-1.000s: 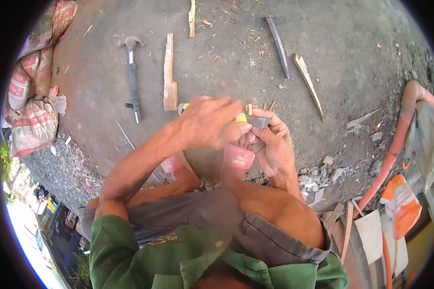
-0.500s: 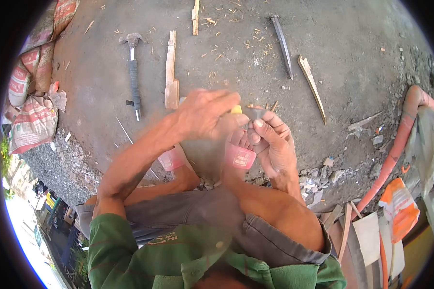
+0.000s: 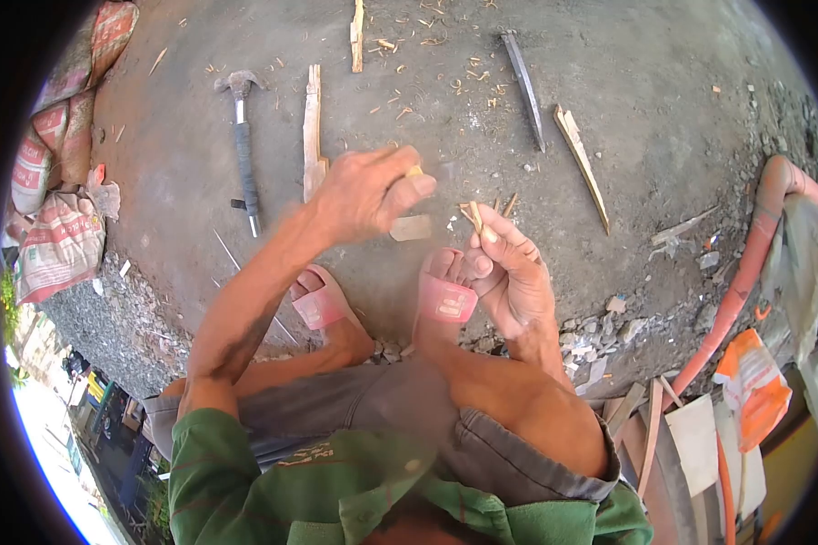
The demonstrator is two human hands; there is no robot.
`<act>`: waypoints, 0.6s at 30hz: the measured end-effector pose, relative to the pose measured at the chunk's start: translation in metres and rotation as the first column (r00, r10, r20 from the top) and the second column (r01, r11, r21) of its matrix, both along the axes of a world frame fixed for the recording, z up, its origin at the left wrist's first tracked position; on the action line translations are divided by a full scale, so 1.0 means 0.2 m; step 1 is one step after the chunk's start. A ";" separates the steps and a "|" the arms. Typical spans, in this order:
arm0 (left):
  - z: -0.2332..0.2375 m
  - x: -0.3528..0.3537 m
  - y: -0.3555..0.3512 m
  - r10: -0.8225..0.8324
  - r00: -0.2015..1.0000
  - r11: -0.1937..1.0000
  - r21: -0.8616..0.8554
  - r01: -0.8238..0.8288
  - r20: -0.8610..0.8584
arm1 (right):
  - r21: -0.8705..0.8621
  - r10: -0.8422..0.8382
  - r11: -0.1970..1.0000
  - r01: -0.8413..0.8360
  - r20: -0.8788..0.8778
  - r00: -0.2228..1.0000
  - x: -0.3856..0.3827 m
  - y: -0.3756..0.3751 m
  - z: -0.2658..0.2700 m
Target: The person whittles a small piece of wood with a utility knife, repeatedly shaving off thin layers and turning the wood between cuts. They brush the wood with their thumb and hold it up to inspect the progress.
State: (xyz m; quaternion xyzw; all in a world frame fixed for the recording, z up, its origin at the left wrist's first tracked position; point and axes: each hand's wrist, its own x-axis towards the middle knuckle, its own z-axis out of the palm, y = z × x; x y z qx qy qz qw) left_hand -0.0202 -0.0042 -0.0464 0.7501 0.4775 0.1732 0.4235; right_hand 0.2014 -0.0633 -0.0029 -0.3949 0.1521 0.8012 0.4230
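Note:
My left hand (image 3: 368,195) is closed around a small knife; a bit of its yellow handle (image 3: 415,171) shows at the fingers, and its grey blade is smeared by motion. To the right, my right hand (image 3: 515,268) pinches a small split stick of wood (image 3: 474,216) between thumb and fingers, its end pointing up. The knife is apart from the stick. Just below my left hand is a pale flat piece (image 3: 412,228), too blurred to name. Both hands are held above my sandalled feet (image 3: 450,295).
A claw hammer (image 3: 243,150) and a wood strip (image 3: 313,127) lie at left. Farther right are a metal chisel-like bar (image 3: 524,86) and a split wood piece (image 3: 582,168). Shavings dot the ground. Sacks (image 3: 64,241) are at left, an orange pipe (image 3: 745,259) at right.
My left hand has moved the knife left and up, away from the stick in my right hand. More of the stick shows. My right hand has barely moved.

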 end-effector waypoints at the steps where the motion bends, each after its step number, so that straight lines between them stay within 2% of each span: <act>1: 0.05 0.05 -0.06 -0.029 0.999 0.999 0.024 0.028 0.031 | -0.021 -0.006 1.000 0.006 0.000 1.000 -0.02 -0.01 0.00; 2: 0.08 0.08 -0.07 -0.062 0.996 0.996 0.068 0.058 0.062 | -0.011 0.010 1.000 -0.011 -0.025 1.000 -0.03 0.00 -0.01; 5: 0.07 0.11 -0.08 -0.072 0.995 0.997 0.040 0.070 0.067 | -0.007 0.024 1.000 -0.024 -0.061 0.998 -0.01 -0.01 -0.02; 8: -0.12 0.03 0.00 0.112 0.993 0.991 -0.070 -0.114 -0.044 | -0.035 0.025 0.999 -0.027 -0.061 0.998 -0.01 -0.01 -0.01; 11: -0.04 -0.03 0.09 0.119 0.993 0.948 -0.294 -0.119 -0.019 | -0.035 0.033 0.999 -0.034 -0.014 0.999 0.01 0.01 -0.01; 14: 0.11 0.04 0.08 0.193 0.924 0.890 -0.454 -0.024 0.329 | -0.048 0.061 0.997 -0.063 -0.046 0.997 -0.01 0.02 -0.05; 17: 0.19 0.06 0.11 -0.042 0.966 0.930 -0.343 0.132 0.256 | -0.064 0.078 0.995 -0.081 -0.056 0.995 0.00 0.02 -0.07; 18: 0.21 0.06 0.12 -0.055 0.975 0.909 -0.393 0.138 0.215 | -0.060 0.082 0.994 -0.087 -0.069 0.994 0.01 0.03 -0.07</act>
